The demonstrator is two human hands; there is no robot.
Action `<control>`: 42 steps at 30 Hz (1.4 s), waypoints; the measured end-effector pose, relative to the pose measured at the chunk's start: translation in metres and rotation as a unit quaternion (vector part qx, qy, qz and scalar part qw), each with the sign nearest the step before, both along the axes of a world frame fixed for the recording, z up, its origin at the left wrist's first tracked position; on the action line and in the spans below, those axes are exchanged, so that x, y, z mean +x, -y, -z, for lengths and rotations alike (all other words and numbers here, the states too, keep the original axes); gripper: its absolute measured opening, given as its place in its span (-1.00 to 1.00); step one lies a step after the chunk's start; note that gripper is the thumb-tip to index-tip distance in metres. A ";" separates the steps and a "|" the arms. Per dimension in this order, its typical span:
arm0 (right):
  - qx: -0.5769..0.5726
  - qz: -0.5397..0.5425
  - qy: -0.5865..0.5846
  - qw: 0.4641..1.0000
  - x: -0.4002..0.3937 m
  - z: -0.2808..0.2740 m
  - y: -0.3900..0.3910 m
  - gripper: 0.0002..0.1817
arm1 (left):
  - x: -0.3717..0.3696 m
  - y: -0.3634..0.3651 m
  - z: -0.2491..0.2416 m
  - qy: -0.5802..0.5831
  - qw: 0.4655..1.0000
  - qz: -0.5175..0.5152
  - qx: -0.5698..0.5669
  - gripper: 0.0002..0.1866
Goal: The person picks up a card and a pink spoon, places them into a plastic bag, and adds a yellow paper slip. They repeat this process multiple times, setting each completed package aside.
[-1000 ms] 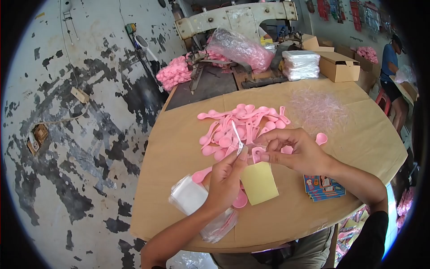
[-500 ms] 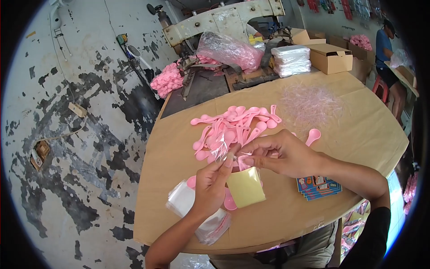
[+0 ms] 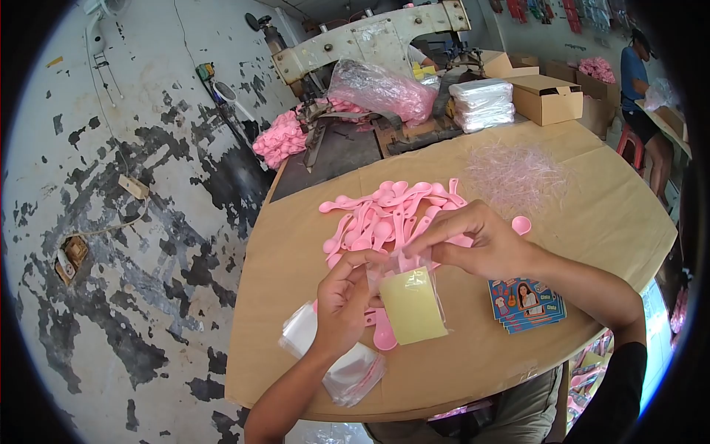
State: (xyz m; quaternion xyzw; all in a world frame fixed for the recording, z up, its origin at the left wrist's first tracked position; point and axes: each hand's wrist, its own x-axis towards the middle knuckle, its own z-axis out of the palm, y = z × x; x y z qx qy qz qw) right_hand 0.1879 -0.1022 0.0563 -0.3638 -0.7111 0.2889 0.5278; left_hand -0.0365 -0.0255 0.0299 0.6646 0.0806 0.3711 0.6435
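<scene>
Between my hands is a small clear plastic bag (image 3: 376, 275) with a pale yellow card (image 3: 414, 307) in its lower part. My left hand (image 3: 346, 300) pinches the bag's left edge between thumb and fingers. At its top right corner, my right hand (image 3: 481, 240) has thumb and fingertips closed on the plastic. Something pink shows through the bag's mouth, just above the card. Behind the hands lies a heap of pink plastic spoons (image 3: 362, 222). Another pink spoon (image 3: 384, 333) lies below the bag, partly covered by it.
A stack of clear bags (image 3: 355, 374) lies at left front, and blue printed cards (image 3: 529, 307) at right. One spoon (image 3: 521, 225) rests near shredded film (image 3: 514, 174). Behind are a machine (image 3: 370, 37), wrapped packs (image 3: 482, 103) and a carton (image 3: 547, 100). A person (image 3: 636, 81) works far right.
My fingers have moved apart, and the crumpled clear plastic above the card is now spread between them. The yellow card has shifted slightly right and down.
</scene>
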 end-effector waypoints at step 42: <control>0.195 0.202 0.281 0.918 0.025 -0.041 0.012 -0.85 | 0.011 -0.001 0.006 -0.032 0.984 -0.091 0.148 -0.58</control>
